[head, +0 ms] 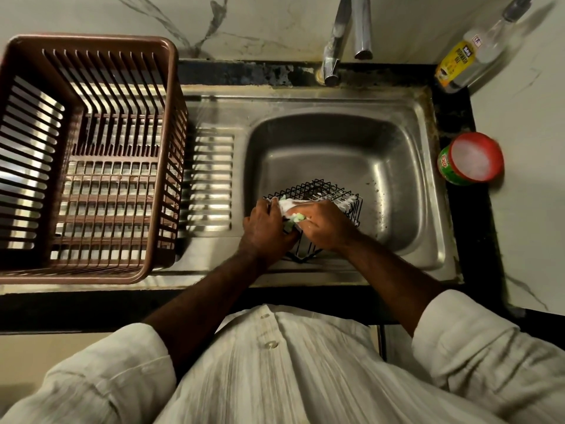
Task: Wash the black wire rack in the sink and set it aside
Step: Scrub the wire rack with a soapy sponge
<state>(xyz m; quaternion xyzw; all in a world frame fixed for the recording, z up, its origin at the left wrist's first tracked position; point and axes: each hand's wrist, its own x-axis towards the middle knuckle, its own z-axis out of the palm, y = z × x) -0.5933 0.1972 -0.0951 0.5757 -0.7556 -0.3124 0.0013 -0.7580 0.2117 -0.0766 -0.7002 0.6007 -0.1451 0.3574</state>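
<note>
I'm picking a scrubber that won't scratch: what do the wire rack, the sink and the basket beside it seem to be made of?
The wire rack: thin metal wire with a black coating, probably paint or plastic; matte, foam clinging. The sink: stainless steel, brushed, with dull reflections and stains. The basket: moulded brown plastic, slightly glossy slats.

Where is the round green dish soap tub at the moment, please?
In the head view, the green dish soap tub stands on the counter just right of the sink, nearer the person than the dishwash gel bottle.
</note>
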